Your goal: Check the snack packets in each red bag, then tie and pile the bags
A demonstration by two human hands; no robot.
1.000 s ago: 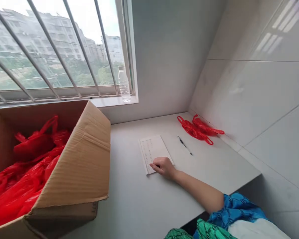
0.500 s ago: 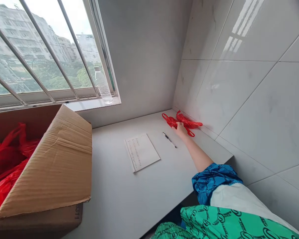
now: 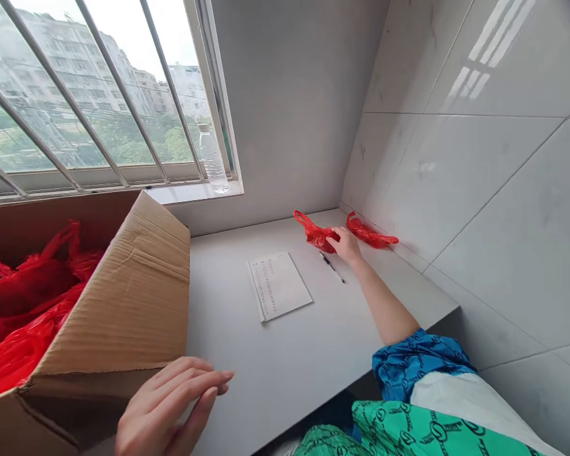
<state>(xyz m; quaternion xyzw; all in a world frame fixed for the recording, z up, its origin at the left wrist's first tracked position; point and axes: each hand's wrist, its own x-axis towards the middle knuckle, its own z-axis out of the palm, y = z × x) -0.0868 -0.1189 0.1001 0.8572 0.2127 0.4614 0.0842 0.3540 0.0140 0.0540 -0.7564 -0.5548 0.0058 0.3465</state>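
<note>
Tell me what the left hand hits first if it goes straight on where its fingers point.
The left hand points right across bare table; first in line looks like the right forearm, whose right hand grips a red bag. Depth is unclear.

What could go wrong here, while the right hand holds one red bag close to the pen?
1. The pen lies right beside the right hand, which grips a red bag; dragging the bag back could sweep the pen along or roll it.
2. The left hand is open next to the box, which seems close to the table edge; a bump might shift it.
</note>
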